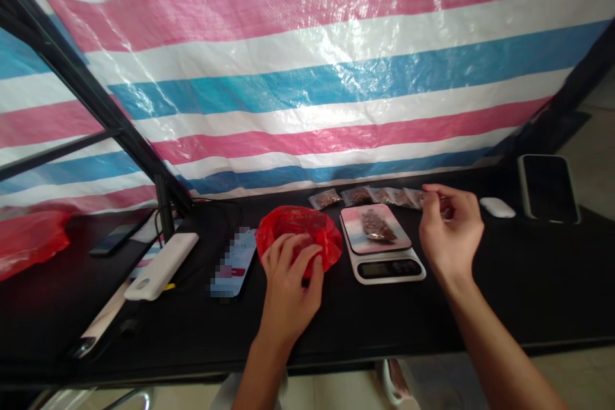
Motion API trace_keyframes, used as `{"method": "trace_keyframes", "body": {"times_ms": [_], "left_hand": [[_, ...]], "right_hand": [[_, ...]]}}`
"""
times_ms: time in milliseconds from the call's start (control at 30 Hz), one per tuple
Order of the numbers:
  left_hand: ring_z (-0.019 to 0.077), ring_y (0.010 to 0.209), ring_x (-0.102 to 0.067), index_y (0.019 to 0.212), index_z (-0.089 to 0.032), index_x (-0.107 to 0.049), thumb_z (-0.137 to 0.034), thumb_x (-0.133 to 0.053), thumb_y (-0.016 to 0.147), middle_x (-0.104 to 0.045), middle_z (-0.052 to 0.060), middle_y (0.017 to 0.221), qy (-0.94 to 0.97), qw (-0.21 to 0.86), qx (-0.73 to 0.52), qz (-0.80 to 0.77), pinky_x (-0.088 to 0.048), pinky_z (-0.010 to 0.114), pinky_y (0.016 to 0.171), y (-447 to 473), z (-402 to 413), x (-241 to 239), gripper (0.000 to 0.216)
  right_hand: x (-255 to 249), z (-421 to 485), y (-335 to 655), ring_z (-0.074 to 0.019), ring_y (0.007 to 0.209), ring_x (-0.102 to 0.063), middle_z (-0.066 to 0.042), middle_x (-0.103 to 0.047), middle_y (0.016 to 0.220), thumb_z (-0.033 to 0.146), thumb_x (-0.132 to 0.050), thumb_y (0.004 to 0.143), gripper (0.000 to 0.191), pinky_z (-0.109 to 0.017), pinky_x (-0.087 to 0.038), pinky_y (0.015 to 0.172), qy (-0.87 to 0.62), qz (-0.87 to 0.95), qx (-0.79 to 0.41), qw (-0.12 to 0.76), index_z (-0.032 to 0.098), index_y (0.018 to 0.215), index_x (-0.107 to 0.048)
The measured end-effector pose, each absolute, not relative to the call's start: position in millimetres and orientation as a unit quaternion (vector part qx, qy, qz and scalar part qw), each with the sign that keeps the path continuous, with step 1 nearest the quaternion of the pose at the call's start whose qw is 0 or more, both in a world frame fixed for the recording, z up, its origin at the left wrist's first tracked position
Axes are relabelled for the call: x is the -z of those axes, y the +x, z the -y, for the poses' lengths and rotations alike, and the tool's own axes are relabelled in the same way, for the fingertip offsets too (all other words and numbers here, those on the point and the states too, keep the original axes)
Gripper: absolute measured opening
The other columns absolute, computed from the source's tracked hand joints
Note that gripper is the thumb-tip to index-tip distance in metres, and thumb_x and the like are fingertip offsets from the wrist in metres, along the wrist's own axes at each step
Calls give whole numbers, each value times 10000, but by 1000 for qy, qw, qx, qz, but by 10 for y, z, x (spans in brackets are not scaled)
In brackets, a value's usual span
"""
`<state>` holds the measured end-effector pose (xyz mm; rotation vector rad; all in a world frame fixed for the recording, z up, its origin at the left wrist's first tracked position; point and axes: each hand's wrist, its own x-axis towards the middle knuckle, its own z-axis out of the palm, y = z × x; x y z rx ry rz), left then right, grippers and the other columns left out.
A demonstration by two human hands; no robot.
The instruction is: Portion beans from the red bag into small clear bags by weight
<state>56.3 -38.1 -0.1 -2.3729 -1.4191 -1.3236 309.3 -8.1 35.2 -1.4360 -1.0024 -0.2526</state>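
My left hand [291, 272] rests on a red plastic bag [298, 230] on the black table [528, 295], fingers curled into the bag's near edge. A small white digital kitchen scale [382, 246] stands just right of the bag, with a small clear packet of brown bits [377, 224] lying on its platform. My right hand [449, 230] hovers right of the scale, fingers bent and pinched at the end of a row of small clear packets [369, 196] laid behind the scale; it seems to grip the rightmost packet.
A white power bank [161, 266] and a blurred-out phone [234, 262] lie left of the bag. Another phone [115, 237] sits further left. A white mouse [497, 207] and a dark phone in a stand [549, 188] are at the right. A striped tarp [307, 77] hangs behind.
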Motion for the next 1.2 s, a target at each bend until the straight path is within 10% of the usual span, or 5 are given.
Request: {"method": "trace_keyframes", "body": {"times_ms": [467, 767, 1200], "left_hand": [[211, 878, -643, 1020, -205, -646, 25, -589, 819, -711, 49, 861, -778, 59, 533, 328, -546, 391, 810, 705, 546, -24, 310], [189, 712, -650, 969, -203, -644, 34, -550, 781, -678, 31, 723, -758, 84, 576, 293, -557, 340, 644, 722, 636, -122, 316], [193, 629, -608, 984, -191, -636, 0, -527, 754, -634, 32, 650, -768, 60, 581, 264, -532, 341, 567, 815, 738, -66, 318]], "right_hand": [[-276, 42, 3107, -166, 711, -527, -62, -624, 937, 337, -577, 926, 210, -336, -483, 741, -611, 440, 87, 653, 179, 973, -708], [-173, 0, 3091, -263, 797, -673, -88, -744, 865, 576, -416, 993, 485, -356, -463, 711, -715, 510, -66, 474, 212, 1040, -733], [-47, 67, 2674, -364, 998, -655, -190, -684, 1121, 379, -613, 931, 430, -480, -479, 832, -726, 622, 113, 272, 139, 1287, -635]]}}
